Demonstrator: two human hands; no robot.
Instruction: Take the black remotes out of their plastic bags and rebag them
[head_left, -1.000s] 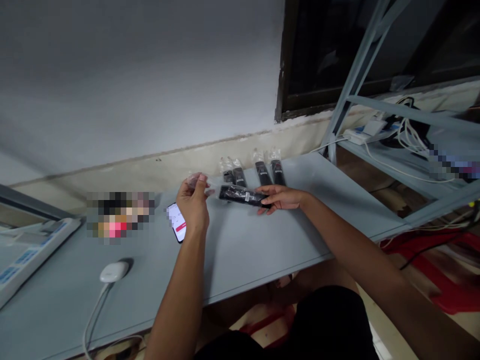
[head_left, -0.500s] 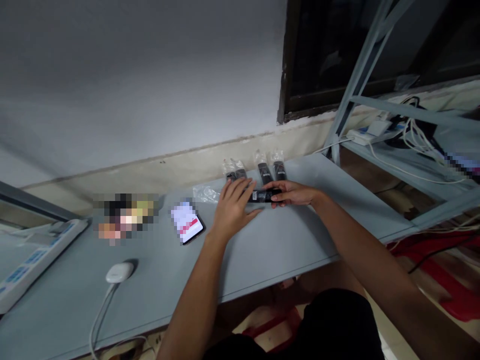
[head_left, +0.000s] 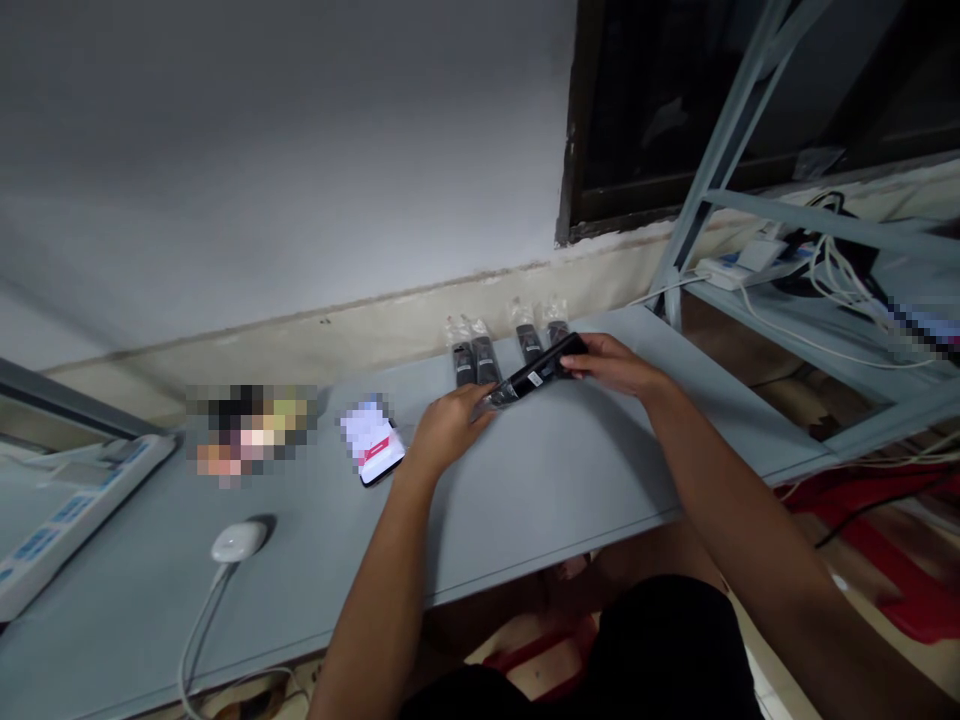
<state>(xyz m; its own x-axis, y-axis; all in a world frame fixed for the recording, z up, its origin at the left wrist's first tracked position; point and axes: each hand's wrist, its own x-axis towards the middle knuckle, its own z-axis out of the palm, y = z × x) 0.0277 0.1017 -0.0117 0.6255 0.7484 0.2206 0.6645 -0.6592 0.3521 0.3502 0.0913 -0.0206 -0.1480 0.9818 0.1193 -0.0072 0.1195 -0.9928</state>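
Observation:
A slim black device with a white label, shaped like a remote control, is held aslant above the grey table. My right hand is closed around its upper right end, thumb on the near side. At the lower left end, my left hand pinches the clear plastic bag that reaches over part of the device. Behind it, several similar dark devices lie in clear bags, including a left pair and one farther right. Part of the rightmost bagged device is hidden.
A lit phone lies left of my hands on the grey table. Farther left are a white charger with a cable and a power strip. At right stands a metal rack with tangled cables. A wall rises behind.
The device has tilted, its right end rising away from me. My left hand has drawn back toward me and left, now pinching the bag; the loose bag on the table is out of sight.

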